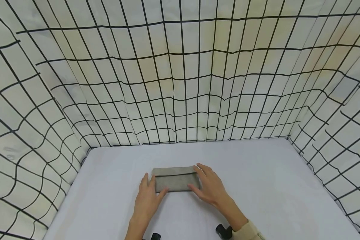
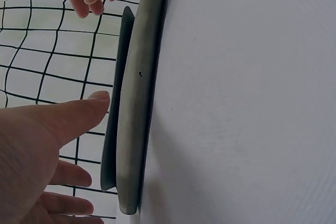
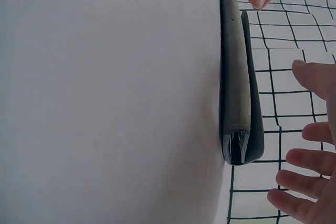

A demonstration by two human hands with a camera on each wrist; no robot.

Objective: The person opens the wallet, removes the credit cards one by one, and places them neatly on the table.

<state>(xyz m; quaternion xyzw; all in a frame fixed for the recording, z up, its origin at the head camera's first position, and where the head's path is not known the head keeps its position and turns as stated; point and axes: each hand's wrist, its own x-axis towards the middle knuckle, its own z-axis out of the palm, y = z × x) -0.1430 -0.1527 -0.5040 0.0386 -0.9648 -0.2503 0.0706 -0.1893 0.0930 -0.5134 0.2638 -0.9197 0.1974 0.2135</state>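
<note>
White gridded walls point(image 1: 197, 83) rise on three sides of a white table point(image 1: 276, 186), and a flat grey pouch point(image 1: 174, 183) lies on the near half of that table, its long side facing the person. Set crosswise like this, it gives each hand one end to work at, which seems the reason for the placing. The left hand point(image 1: 147, 199) hovers at the left end and the right hand point(image 1: 212, 188) at the right, well apart from each other, with fingers spread and loose rather than gripping. In the right wrist view a gap shows between the right thumb point(image 3: 311, 74) and the pouch. Whether the left thumb point(image 2: 86, 109) touches is hard to tell, since its tip comes right up beside the edge. So the table, not the hands, appears to bear the pouch's weight.

A flap point(image 2: 111, 153) stands slightly off the body, perhaps because the material is stiff and springs at the fold. One small dark mark point(image 2: 140, 74) shows on the near side.

From above, the fingers partly cover the pouch's ends. Black fittings point(image 1: 224, 232) sit by both wrists, next to a pale sleeve point(image 1: 247, 230) on the right, all clear of the pouch.
</note>
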